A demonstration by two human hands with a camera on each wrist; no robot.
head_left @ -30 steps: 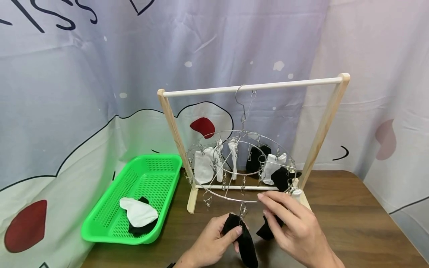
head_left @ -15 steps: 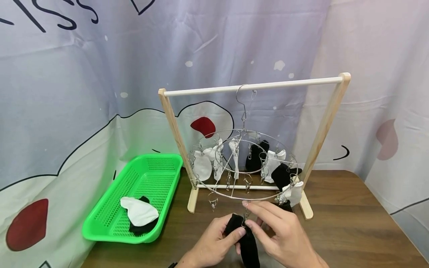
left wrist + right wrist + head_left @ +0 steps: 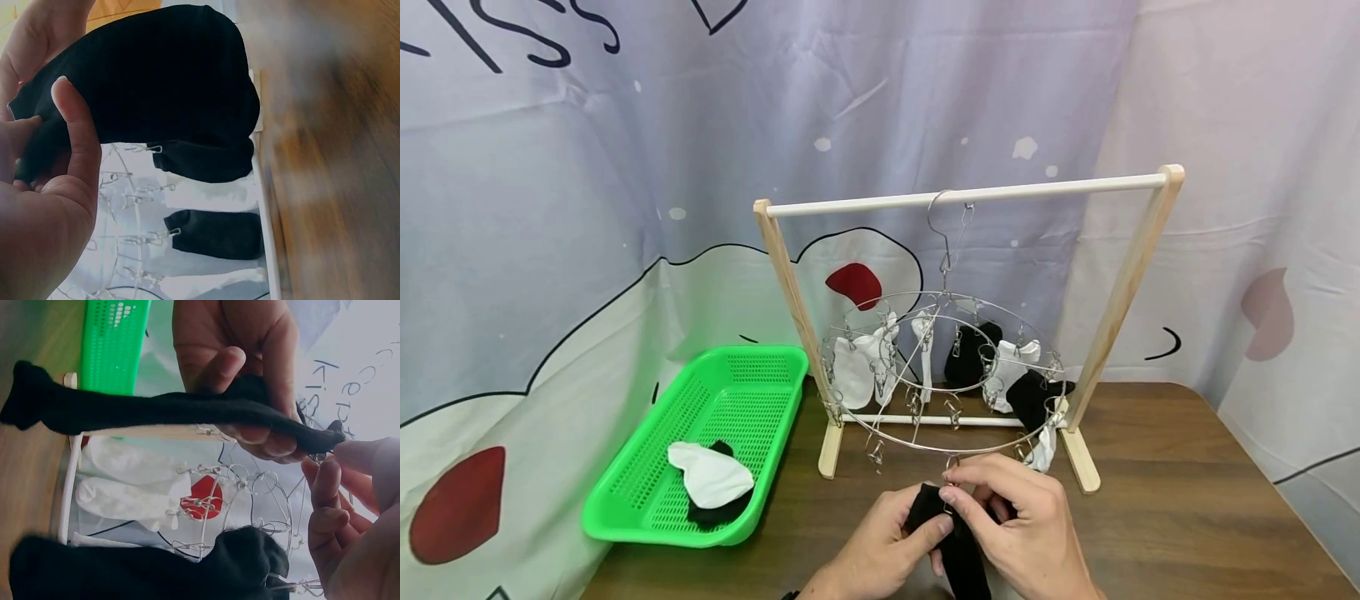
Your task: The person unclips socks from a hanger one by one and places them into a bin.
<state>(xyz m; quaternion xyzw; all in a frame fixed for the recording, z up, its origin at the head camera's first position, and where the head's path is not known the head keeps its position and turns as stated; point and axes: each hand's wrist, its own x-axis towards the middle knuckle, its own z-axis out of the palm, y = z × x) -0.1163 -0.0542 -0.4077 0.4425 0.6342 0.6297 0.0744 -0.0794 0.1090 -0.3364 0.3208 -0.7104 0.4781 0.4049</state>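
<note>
A black sock (image 3: 964, 558) hangs below the front of the round wire clip hanger (image 3: 887, 437). My left hand (image 3: 880, 546) grips it near its top edge, thumb in front. My right hand (image 3: 1026, 521) pinches a metal clip (image 3: 319, 457) at that same edge, seen in the right wrist view. The sock's full length shows in the left wrist view, its toe pointing away from the hands. Whether the clip's jaws bite the fabric is hidden by fingers. Several white socks (image 3: 853, 375) and black socks (image 3: 972, 357) hang from other clips around the hanger.
The hanger hooks over the white rail (image 3: 865, 203) of a wooden stand (image 3: 1120, 308). At left, a green basket (image 3: 602, 521) holds a white sock (image 3: 715, 479) lying over black fabric (image 3: 703, 518). Loose clips (image 3: 876, 451) dangle from the hanger's front. A printed curtain (image 3: 715, 125) stands behind.
My right hand has come in leftward from beside the hanger to the clip at the sock's top, and its fingers have closed there. The left hand keeps its hold; the hanger has swayed slightly.
</note>
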